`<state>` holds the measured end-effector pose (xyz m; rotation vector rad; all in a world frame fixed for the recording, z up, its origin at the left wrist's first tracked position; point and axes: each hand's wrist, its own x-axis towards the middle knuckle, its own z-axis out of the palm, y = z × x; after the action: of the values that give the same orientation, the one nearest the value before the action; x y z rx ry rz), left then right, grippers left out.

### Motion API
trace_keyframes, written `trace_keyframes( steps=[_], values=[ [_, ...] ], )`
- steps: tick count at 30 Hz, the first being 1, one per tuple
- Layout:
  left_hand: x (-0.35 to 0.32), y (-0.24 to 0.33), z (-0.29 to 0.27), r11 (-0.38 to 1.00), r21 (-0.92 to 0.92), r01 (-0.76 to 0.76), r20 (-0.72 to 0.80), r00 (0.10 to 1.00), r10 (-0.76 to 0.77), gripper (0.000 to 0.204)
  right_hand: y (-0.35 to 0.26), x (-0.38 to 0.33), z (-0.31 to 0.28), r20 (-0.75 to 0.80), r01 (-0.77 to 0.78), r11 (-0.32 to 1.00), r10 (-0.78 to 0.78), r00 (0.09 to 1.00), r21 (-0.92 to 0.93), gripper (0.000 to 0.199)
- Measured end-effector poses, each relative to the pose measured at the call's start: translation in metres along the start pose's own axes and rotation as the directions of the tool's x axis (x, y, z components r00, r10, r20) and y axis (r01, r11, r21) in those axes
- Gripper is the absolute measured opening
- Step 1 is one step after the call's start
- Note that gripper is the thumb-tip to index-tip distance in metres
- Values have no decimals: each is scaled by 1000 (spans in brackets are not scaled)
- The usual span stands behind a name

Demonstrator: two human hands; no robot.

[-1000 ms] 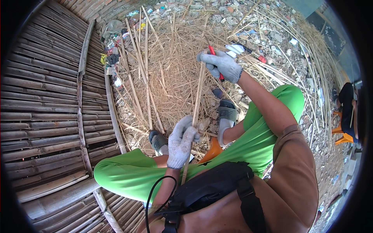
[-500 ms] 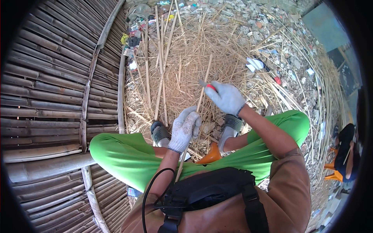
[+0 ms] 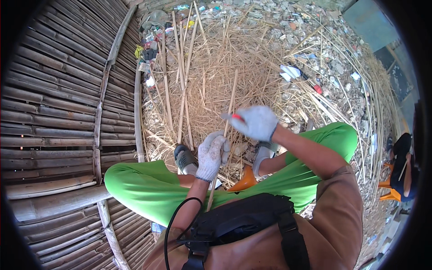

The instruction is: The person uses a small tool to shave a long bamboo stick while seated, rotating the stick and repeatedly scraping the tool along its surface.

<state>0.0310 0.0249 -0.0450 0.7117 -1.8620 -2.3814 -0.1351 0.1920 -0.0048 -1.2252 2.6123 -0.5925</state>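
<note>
My left hand [image 3: 211, 155], in a whitish knit glove, is closed around a long thin bamboo strip [image 3: 233, 92]. The strip runs from near my lap, through the fist, and out beyond my feet at a slant. In my right hand [image 3: 258, 123], also gloved and slightly blurred, is a knife with a red handle [image 3: 237, 118]. Its short blade [image 3: 224, 116] lies against or just over the strip, a little past my left hand; whether it touches I cannot tell. The far end of the strip is free above the shavings.
Straw-like shavings [image 3: 252, 58] cover the ground ahead, with long bamboo strips [image 3: 181, 67] lying on the left. A bamboo slat wall [image 3: 54, 103] stands close on my left. Under me is an orange stool [image 3: 243, 179]. Another person [image 3: 404, 164] sits at the far right.
My right hand has drawn the knife back along the strip, nearer to my left hand. The left hand keeps its grip, shifted slightly with the view.
</note>
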Motion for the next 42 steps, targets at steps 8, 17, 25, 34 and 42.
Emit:
trace_keyframes(
  steps=[8,17,25,34,42],
  values=[
    [-6,-3,6,1000,4,-13,-24,1000,13,28,21,7,3,60,-64,997,66,996,-35,61],
    [-7,-11,4,976,188,-113,-26,992,120,29,-2,-14,10,168,55,998,-51,984,-19,64],
    [-22,-6,15,965,229,-127,23,992,125,32,68,30,-26,-16,-165,986,164,986,-23,63],
    [-27,-2,24,995,94,-25,116,993,14,37,137,38,-46,-166,-438,825,518,839,358,77],
    [-18,1,13,996,-37,77,219,974,-67,34,63,34,-33,155,-322,412,389,908,852,41]
  ],
)
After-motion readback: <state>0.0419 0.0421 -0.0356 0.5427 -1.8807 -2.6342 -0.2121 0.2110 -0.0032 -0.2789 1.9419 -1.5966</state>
